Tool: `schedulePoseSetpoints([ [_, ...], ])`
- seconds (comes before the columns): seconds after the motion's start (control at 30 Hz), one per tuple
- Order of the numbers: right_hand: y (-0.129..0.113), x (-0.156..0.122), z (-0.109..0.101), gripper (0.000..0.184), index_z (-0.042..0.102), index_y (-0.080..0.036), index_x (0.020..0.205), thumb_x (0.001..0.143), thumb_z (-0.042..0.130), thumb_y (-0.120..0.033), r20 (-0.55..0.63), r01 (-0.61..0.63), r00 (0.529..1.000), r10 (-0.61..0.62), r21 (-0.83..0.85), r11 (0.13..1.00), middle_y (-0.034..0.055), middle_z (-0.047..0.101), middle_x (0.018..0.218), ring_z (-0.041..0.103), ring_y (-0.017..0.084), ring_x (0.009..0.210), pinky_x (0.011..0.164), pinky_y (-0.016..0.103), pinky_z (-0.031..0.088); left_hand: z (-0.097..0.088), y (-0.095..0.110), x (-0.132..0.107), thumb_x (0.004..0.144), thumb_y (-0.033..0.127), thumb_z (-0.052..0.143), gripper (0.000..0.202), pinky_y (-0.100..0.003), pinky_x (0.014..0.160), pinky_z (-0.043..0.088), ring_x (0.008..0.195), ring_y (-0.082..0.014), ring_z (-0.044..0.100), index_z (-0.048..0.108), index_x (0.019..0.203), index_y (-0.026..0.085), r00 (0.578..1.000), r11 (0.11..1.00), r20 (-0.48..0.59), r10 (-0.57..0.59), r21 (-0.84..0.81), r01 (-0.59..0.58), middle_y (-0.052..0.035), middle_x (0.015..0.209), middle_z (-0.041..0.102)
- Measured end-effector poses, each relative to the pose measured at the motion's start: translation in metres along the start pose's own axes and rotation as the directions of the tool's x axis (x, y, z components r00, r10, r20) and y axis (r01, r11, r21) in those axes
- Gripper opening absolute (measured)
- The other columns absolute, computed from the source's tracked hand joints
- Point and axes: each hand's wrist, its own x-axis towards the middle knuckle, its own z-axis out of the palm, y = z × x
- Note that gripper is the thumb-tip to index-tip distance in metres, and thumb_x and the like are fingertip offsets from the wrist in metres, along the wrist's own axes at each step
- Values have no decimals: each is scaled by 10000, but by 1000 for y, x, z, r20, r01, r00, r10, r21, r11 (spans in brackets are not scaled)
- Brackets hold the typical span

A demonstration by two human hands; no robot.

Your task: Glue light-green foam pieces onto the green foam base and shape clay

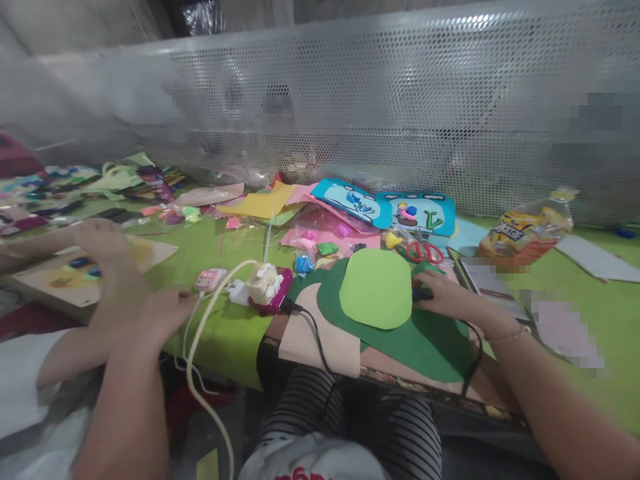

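A dark tool (423, 293) is held in the right hand (443, 293), its handle pinched by curled fingers. Its visible part is short and lies roughly crosswise, pointed left at the right edge of a light green rounded paper piece (376, 289); its exact type cannot be told. By that paper, nearly as long as wide, no clear long axis is shown. It is laid flat on a larger dark green sheet (430, 340), whose long axis is slanted from upper left to lower right, near the front edge of the surface (225, 347). A beige sheet (320, 333) is partly overlapped by the dark green one. Red-handled scissors (426, 252) are placed just beyond the right hand. The left hand (167, 310) is blurred near a pink charger (210, 279); whether its fingers are spread or pressed together cannot be told.
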Motion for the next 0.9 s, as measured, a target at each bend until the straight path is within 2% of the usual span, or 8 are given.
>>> schedulePoseSetpoints([
  [0.1,1,0,0,335,528,-165,997,727,570,-359,5,3,1000,-3,-7,1000,108,528,999,562,241,866,789,376,451,15,-1,4,768,428,467,386,-256,676,378,869,-265,583,650,927,127,998,1000,65,4,-14,-3,-118,948,658],
  [0.23,1,0,0,333,533,-157,991,727,568,-357,3,13,1000,-13,-15,1000,111,530,980,557,249,873,792,387,447,21,-7,14,796,451,459,430,-246,687,391,833,-252,596,659,937,98,996,999,91,19,-44,-15,-120,924,673],
  [0.4,-1,0,-1,316,543,-167,970,721,581,-358,-8,27,1000,-27,-18,999,109,544,971,548,259,899,799,387,443,22,-14,26,818,375,466,394,-214,751,391,924,-223,593,657,975,68,992,989,102,76,-136,-62,-117,1023,667],
  [0.57,-2,-1,-3,316,538,-171,977,738,572,-374,6,25,1000,-25,-20,999,108,543,980,544,262,927,816,385,439,17,-3,25,826,364,452,387,-210,660,392,860,-230,598,675,909,59,998,997,53,28,-80,-23,-112,910,684],
  [0.73,-5,-2,-4,299,544,-169,978,740,562,-350,13,27,1000,-27,-5,1000,110,537,999,554,250,896,805,377,447,15,4,28,798,268,478,274,-182,641,392,814,-193,597,686,842,95,999,984,23,30,-175,-25,-37,786,680],
  [0.9,-7,-2,-5,315,541,-154,997,741,562,-336,21,10,1000,-10,-3,1000,120,527,1016,560,251,907,831,381,441,18,3,35,701,320,617,237,-202,633,399,748,-198,604,690,782,110,999,970,33,35,-242,-26,-33,746,689],
])
